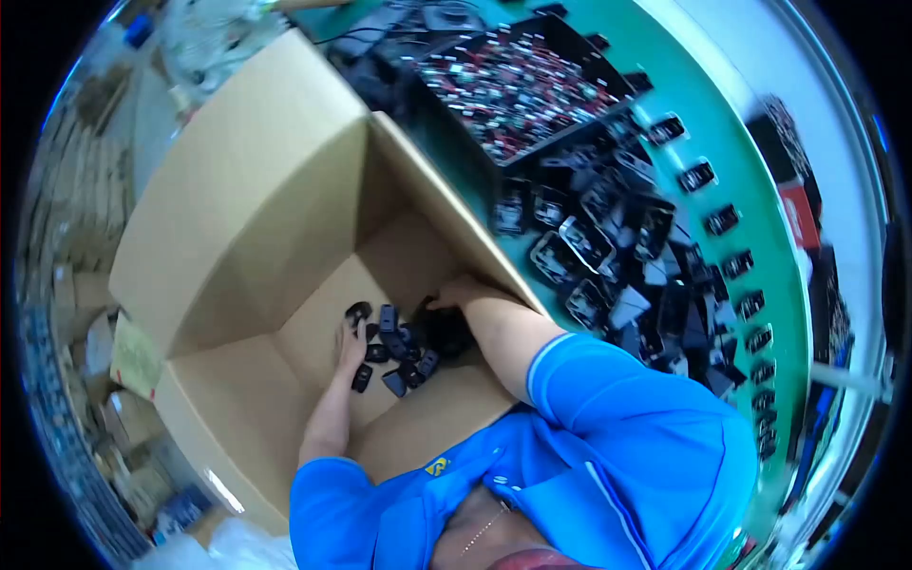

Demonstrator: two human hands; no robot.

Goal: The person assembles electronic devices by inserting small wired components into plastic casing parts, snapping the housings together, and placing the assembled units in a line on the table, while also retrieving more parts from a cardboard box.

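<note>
Both my arms reach down into a deep brown cardboard box (256, 228). Inside, my left hand (351, 344) has its fingertips closed on a small black plastic device (358, 312) by the left edge of a loose pile. Several similar black devices (404, 351) lie jumbled on the box floor between my hands. Toward the box's right wall, my right hand (458, 292) is bent with its fingers closed at the top of a dark black mass (445, 328). Shadow hides what that mass is and most of those fingers.
Right of the box, a green-topped table (703, 85) carries a black tray (513, 157) full of small mixed parts. A heap of black casings (608, 247) lies beside it, and a row of black devices (723, 219) runs along the far edge. Flattened cardboard (85, 190) stands at left.
</note>
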